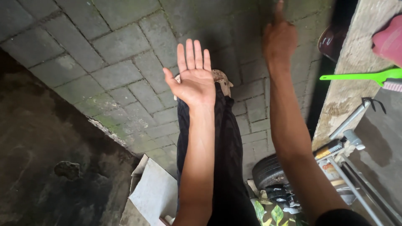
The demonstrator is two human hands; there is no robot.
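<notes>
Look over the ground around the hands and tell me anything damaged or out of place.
The paving breaks off in a ragged, mossy edge left of the left hand. A loose grey slab lies tilted below it, off the brick pattern. Both hands are open and empty; the right hand holds nothing.

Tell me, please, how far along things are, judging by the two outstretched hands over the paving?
Done: nothing shows as handled; the green brush lies untouched on the concrete ledge. In hand: nothing; the left hand is spread open, palm showing, and the right hand is raised above the grey paving, holding nothing. Left: any picking up; both hands are empty.
</notes>
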